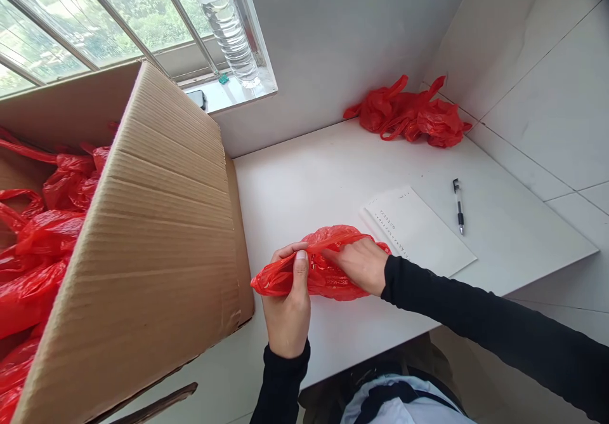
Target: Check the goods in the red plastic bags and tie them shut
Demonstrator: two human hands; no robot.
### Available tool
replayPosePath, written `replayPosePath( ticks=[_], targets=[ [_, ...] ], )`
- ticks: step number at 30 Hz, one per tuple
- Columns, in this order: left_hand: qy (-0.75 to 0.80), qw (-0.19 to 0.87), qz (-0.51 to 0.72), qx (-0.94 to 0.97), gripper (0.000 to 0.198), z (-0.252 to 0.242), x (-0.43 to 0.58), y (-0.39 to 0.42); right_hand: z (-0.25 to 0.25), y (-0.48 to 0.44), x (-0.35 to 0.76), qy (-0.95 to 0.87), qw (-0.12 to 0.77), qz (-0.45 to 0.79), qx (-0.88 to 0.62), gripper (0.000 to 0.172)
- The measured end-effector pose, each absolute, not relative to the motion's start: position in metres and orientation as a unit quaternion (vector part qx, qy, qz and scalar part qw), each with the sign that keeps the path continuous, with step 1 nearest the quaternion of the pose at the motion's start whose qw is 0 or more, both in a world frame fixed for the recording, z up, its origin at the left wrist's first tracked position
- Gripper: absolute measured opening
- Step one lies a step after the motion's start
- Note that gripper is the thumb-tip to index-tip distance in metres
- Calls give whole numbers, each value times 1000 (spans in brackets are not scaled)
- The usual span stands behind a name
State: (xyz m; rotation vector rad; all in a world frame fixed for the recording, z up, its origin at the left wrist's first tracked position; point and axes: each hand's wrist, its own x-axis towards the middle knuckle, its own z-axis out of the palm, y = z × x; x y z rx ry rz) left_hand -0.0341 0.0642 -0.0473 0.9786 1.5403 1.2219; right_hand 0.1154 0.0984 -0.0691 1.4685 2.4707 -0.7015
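A crumpled red plastic bag (328,271) lies on the white table (333,176) near its front edge. My left hand (288,303) grips the bag's left end, thumb on top and fingers curled round it. My right hand (361,265) presses on the bag's right part with its fingers closed into the plastic. Both arms wear black sleeves.
A large open cardboard box (162,233) full of red plastic bags (33,246) stands at the left. More red bags (412,116) lie in the far corner by the tiled wall. A sheet of paper (419,230) and a pen (458,206) lie right of my hands. A water bottle (228,27) stands on the windowsill.
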Motion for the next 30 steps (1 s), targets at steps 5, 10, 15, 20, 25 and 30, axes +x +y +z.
replayPosePath(
  ticks=[5, 10, 15, 20, 25, 30],
  targets=[
    [629, 438, 498, 405, 20, -48, -38, 65, -57, 98, 129, 836, 109, -220, 491, 29],
    [608, 428, 489, 456, 25, -33, -41, 58, -21, 87, 155, 832, -79, -224, 501, 30],
    [625, 432, 460, 460, 39, -15, -43, 47, -3, 74, 183, 794, -168, -165, 560, 49],
    [654, 406, 416, 485, 46, -30, -55, 38, -12, 68, 208, 776, 13, -186, 603, 38],
    [645, 264, 390, 602, 32, -28, -58, 31, 9, 60, 209, 730, -146, -296, 598, 20],
    [598, 225, 474, 606, 31, 2, -44, 29, 36, 50, 202, 706, -304, -297, 567, 12]
  ],
)
